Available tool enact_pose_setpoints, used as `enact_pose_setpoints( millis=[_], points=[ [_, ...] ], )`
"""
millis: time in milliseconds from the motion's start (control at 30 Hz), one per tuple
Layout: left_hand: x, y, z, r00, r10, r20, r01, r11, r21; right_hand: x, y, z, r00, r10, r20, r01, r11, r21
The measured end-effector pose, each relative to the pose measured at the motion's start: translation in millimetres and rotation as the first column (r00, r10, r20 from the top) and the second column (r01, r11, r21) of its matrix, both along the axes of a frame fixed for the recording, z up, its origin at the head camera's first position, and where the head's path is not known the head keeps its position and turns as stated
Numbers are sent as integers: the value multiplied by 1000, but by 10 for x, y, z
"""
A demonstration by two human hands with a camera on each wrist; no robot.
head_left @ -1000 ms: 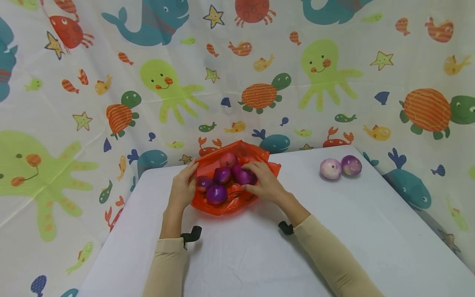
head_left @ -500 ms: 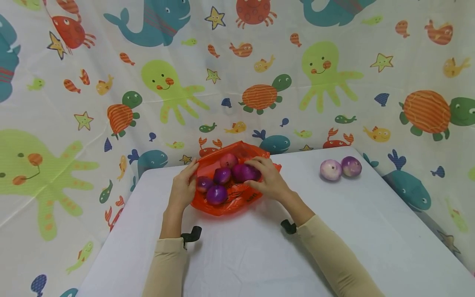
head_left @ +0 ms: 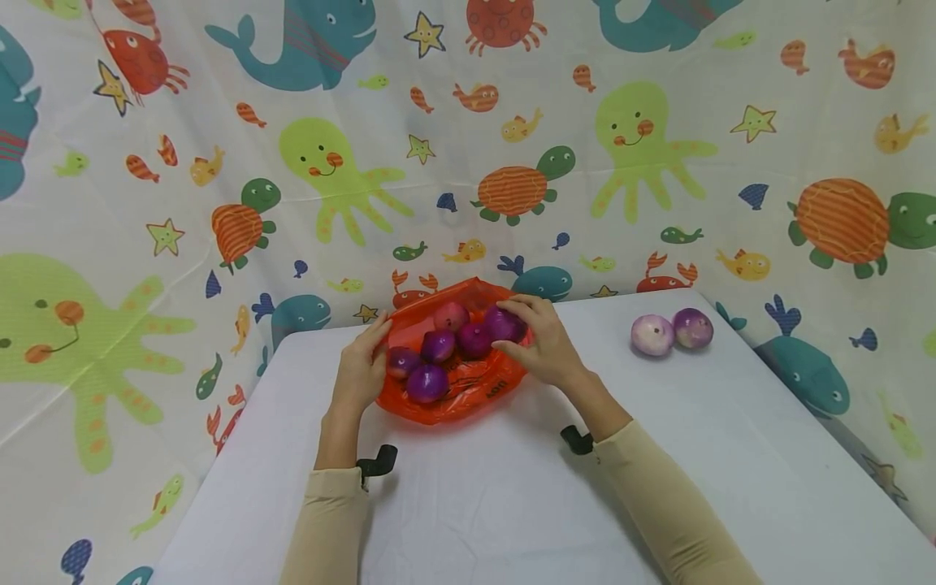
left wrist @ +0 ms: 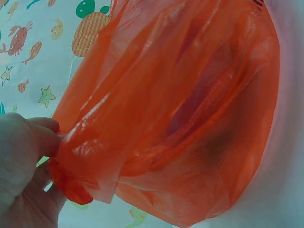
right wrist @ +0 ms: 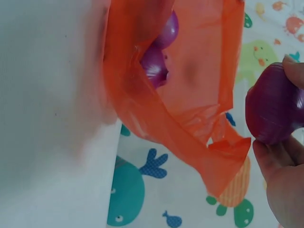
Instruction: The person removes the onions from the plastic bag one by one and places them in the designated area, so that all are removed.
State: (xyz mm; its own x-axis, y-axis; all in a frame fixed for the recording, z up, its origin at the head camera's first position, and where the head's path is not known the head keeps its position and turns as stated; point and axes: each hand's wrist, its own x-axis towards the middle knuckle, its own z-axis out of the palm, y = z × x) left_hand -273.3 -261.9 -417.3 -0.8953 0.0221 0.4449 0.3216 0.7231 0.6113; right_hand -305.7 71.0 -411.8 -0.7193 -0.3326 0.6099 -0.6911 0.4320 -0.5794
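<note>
An orange-red plastic bag (head_left: 468, 388) lies open on the table with several red onions (head_left: 427, 383) inside. At the bag's left side, my left hand (head_left: 360, 366) pinches its edge between thumb and fingers; in the left wrist view the gathered plastic (left wrist: 80, 166) shows at the fingertips. My right hand (head_left: 544, 341) grips a red onion (head_left: 504, 325) over the bag's right part. The right wrist view shows this held onion (right wrist: 270, 104) lifted clear of the plastic, between thumb and fingers.
Two more onions, one pale (head_left: 652, 335) and one purple (head_left: 692, 328), sit side by side at the table's back right. The white table (head_left: 468, 504) ends at a curtain (head_left: 453, 122) printed with sea animals.
My right hand has moved right and slightly up, carrying a red onion from among the others toward the bag's right edge. The left hand stays in place at the bag's left side.
</note>
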Motion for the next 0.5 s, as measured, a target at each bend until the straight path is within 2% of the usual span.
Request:
enact_pose_setpoints(
  millis=[500],
  points=[
    [8,0,3,1000,4,-8,-4,1000,1,-83,211,27,995,-66,-69,60,995,-85]
  ],
)
